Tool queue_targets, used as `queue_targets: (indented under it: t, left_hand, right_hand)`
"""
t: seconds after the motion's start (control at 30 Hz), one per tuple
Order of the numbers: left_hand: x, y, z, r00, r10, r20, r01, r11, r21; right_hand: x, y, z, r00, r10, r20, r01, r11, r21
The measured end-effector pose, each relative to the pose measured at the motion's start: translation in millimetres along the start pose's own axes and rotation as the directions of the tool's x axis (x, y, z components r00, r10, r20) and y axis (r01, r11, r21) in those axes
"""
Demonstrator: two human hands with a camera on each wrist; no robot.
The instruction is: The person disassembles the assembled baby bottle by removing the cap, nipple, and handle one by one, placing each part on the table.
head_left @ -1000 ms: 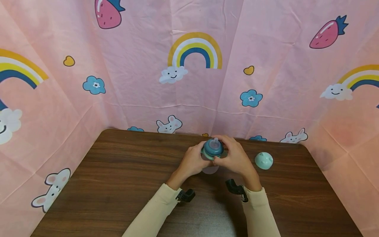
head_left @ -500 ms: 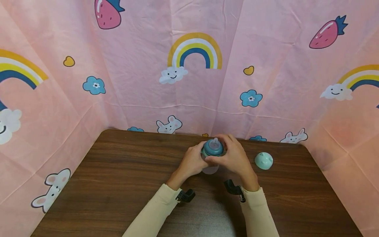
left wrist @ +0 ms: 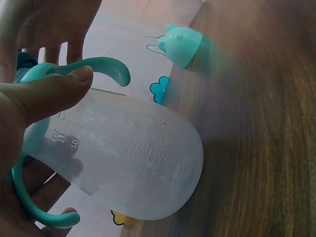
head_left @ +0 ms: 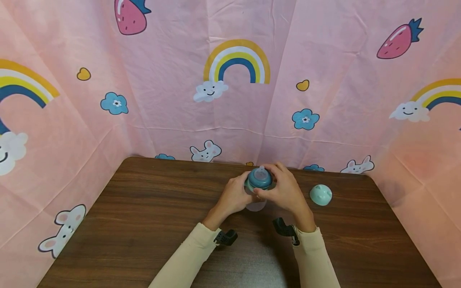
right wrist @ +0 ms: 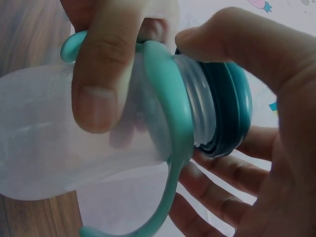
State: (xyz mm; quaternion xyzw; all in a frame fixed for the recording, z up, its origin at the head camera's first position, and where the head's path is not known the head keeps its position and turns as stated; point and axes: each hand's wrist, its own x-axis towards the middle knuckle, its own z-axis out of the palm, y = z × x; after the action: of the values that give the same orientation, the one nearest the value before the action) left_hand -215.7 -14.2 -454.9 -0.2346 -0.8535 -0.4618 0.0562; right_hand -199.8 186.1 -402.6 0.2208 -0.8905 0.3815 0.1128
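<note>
A clear baby bottle (left wrist: 143,153) with a mint two-handled ring (right wrist: 170,98) at its neck stands on the table; in the head view it is mostly behind the hands. My left hand (head_left: 233,195) grips it at the neck and handles, thumb across the front. On top sits a dark teal collar (head_left: 260,183) with a clear nipple (head_left: 261,173). The fingers and thumb of my right hand (head_left: 286,190) curl round this collar. In the right wrist view the collar (right wrist: 229,108) sits slightly tilted, with bare neck threads (right wrist: 197,101) showing between it and the handle ring.
A mint domed cap (head_left: 321,195) with small ears rests on the brown wooden table (head_left: 162,224), to the right of my right hand. Pink printed cloth (head_left: 173,108) rises behind the table's back edge and along both sides. Each wrist wears a black strap mount (head_left: 226,238).
My right hand has turned a little round the collar, its thumb shifting left across the front. The nipple and collar lean slightly differently. My left hand and the cap stay in place.
</note>
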Motion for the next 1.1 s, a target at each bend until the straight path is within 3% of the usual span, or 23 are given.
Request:
queue_targets:
  t: [0.4,0.63,1.1]
  left_hand:
    - [0.8,0.6,-0.7,1.0,-0.014,0.005,0.014,1.0,0.003]
    - [-0.2,0.1,-0.7,0.999,-0.034,0.007,0.034,0.999,-0.018]
    - [-1.3,0.4,0.6,1.0,0.009,-0.001,-0.009,0.999,-0.038]
  right_hand:
    - [1.2,-2.5,-0.4,0.999,-0.027,-0.032,0.028,0.999,0.041]
    - [1.0,-3.5,-4.3,0.995,-0.037,-0.098,0.042,0.998,0.045]
    - [-6.4,8.6,-24.4,0.984,0.037,-0.172,-0.031,0.999,0.034]
